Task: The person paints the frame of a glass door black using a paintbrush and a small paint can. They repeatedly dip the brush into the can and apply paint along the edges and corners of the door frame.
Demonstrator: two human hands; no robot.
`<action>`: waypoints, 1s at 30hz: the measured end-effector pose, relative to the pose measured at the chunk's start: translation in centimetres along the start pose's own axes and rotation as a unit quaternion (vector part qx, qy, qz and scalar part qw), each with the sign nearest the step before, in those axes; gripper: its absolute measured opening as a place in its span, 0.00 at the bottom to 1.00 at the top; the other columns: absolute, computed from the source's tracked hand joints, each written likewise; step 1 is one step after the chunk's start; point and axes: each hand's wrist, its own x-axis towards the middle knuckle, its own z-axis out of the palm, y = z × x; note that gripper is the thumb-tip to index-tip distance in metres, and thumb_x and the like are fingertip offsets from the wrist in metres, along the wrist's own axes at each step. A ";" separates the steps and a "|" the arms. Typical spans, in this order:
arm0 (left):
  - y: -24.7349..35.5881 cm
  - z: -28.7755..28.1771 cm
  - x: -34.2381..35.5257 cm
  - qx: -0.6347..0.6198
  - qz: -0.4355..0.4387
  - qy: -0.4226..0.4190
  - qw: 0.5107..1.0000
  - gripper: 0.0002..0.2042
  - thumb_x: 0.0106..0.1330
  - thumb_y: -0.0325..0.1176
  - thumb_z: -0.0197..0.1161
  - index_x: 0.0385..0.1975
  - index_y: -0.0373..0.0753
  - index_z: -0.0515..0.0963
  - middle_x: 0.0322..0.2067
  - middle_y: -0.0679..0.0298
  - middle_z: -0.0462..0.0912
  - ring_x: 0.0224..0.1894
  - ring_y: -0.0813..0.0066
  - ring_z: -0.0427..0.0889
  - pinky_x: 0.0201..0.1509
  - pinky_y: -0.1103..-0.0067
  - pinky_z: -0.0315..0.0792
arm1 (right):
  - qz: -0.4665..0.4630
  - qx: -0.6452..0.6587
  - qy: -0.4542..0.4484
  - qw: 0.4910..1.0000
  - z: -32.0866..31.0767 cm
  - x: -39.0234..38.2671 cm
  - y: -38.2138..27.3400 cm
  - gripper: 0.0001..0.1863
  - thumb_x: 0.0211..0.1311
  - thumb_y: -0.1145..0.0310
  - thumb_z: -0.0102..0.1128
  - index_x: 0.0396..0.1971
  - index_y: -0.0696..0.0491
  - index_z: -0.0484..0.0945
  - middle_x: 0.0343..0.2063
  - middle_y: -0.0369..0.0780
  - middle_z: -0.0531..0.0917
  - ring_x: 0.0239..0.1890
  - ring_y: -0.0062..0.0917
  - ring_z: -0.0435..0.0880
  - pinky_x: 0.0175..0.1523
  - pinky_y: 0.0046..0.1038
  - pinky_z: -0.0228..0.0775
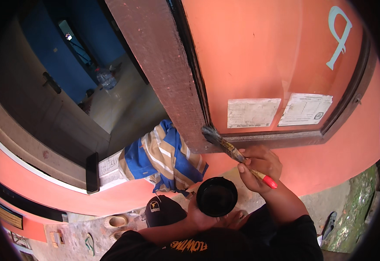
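My right hand (261,167) pinches the handle of a paintbrush (231,151), which has a red tip. The brush's dark, wet-looking bristles touch or nearly touch the lower left inner corner of a brown wooden window frame (168,78). Glossy black runs along the frame's inner left edge, while its outer face looks duller brown. Below the frame, my left hand (195,216) supports a round black bowl (198,198) from its left side. Dark contents fill the bowl's inside, and their level is hard to make out.
A striped blue and tan cloth (159,154) lies on the sill, left of the frame corner. Beside it, a flat black phone-like object (93,173) rests on a white ledge. Two papers (254,113) are stuck to the pane. Below are a dark cap (164,211) and sandals (116,222).
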 end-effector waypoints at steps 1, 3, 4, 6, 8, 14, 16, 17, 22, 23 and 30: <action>0.1 -0.2 0.0 0.004 0.000 -0.004 1.000 0.34 0.65 0.59 0.47 0.64 0.39 0.64 0.63 0.56 0.68 0.62 0.50 0.69 0.46 0.61 0.77 | 0.005 -0.002 -0.006 1.000 -0.2 -0.2 -0.2 0.14 0.47 0.80 0.69 0.32 0.55 0.73 0.31 0.47 0.83 0.27 0.35 0.85 0.27 0.28 0.76; 0.4 -1.2 0.0 0.024 -0.038 -0.072 0.996 0.34 0.66 0.59 0.46 0.64 0.40 0.64 0.63 0.57 0.69 0.63 0.50 0.69 0.46 0.61 0.77 | 0.013 -0.002 -0.021 1.000 -0.8 -0.1 -0.6 0.15 0.46 0.80 0.69 0.33 0.55 0.73 0.32 0.47 0.83 0.27 0.35 0.85 0.27 0.28 0.76; 0.5 -1.4 -0.1 0.013 -0.047 -0.070 0.996 0.34 0.66 0.59 0.46 0.64 0.40 0.64 0.63 0.57 0.68 0.63 0.51 0.69 0.47 0.60 0.77 | 0.005 -0.002 -0.016 1.000 -1.0 0.4 -0.8 0.15 0.46 0.80 0.69 0.33 0.55 0.73 0.32 0.47 0.83 0.28 0.35 0.85 0.27 0.28 0.76; 0.6 -1.0 0.1 -0.007 -0.065 -0.067 0.996 0.35 0.66 0.60 0.45 0.65 0.40 0.63 0.63 0.58 0.68 0.63 0.51 0.68 0.49 0.60 0.77 | -0.014 -0.002 -0.005 1.000 -1.2 1.6 -0.8 0.16 0.46 0.80 0.70 0.33 0.54 0.73 0.32 0.47 0.83 0.28 0.35 0.85 0.27 0.28 0.76; 0.7 -1.6 0.3 0.017 -0.046 -0.055 0.997 0.35 0.66 0.60 0.45 0.65 0.40 0.63 0.63 0.59 0.68 0.63 0.52 0.68 0.49 0.61 0.77 | -0.031 0.008 0.019 0.999 -0.5 2.1 -0.3 0.16 0.45 0.80 0.70 0.33 0.54 0.73 0.32 0.47 0.83 0.28 0.35 0.84 0.27 0.28 0.76; 0.4 -0.7 0.2 0.049 0.016 -0.015 0.999 0.36 0.65 0.61 0.46 0.66 0.41 0.61 0.65 0.60 0.66 0.64 0.54 0.68 0.50 0.64 0.75 | -0.009 0.012 -0.010 1.000 0.2 -0.8 0.1 0.16 0.45 0.81 0.70 0.33 0.54 0.73 0.32 0.46 0.82 0.28 0.35 0.84 0.27 0.29 0.76; 0.5 -0.9 0.2 0.050 0.008 -0.031 0.998 0.36 0.66 0.61 0.46 0.67 0.41 0.60 0.66 0.60 0.65 0.64 0.54 0.67 0.51 0.65 0.75 | 0.006 0.013 -0.022 1.000 -0.2 -1.3 0.0 0.16 0.45 0.81 0.70 0.33 0.54 0.73 0.32 0.46 0.82 0.28 0.35 0.84 0.27 0.29 0.76; 0.8 -1.2 0.0 0.056 -0.014 -0.072 0.996 0.36 0.66 0.60 0.47 0.67 0.41 0.61 0.66 0.60 0.64 0.65 0.54 0.67 0.51 0.66 0.74 | 0.009 0.013 -0.022 1.000 -0.5 -1.3 -0.1 0.16 0.45 0.81 0.70 0.33 0.55 0.73 0.32 0.46 0.82 0.28 0.35 0.84 0.27 0.29 0.76; 0.6 -1.1 -0.1 0.056 -0.020 -0.026 0.998 0.36 0.65 0.61 0.47 0.66 0.42 0.62 0.65 0.59 0.65 0.65 0.56 0.66 0.57 0.63 0.69 | -0.015 0.021 0.023 0.999 -0.4 0.6 -0.4 0.15 0.46 0.81 0.70 0.33 0.55 0.74 0.32 0.46 0.82 0.27 0.34 0.84 0.27 0.28 0.75; 0.7 -1.3 0.1 0.042 -0.027 -0.028 0.998 0.36 0.64 0.63 0.46 0.65 0.42 0.63 0.65 0.58 0.65 0.66 0.57 0.65 0.63 0.61 0.65 | -0.017 0.021 0.032 0.999 0.0 0.9 -0.4 0.15 0.46 0.81 0.70 0.33 0.55 0.74 0.32 0.46 0.82 0.27 0.34 0.84 0.27 0.28 0.76; 0.4 -0.9 -0.1 -0.033 -0.072 -0.107 0.991 0.40 0.63 0.68 0.42 0.65 0.40 0.61 0.65 0.54 0.63 0.68 0.58 0.62 0.71 0.61 0.56 | 0.026 0.002 -0.013 1.000 0.0 -2.2 -0.4 0.15 0.45 0.80 0.70 0.32 0.55 0.74 0.32 0.47 0.82 0.27 0.34 0.84 0.27 0.27 0.76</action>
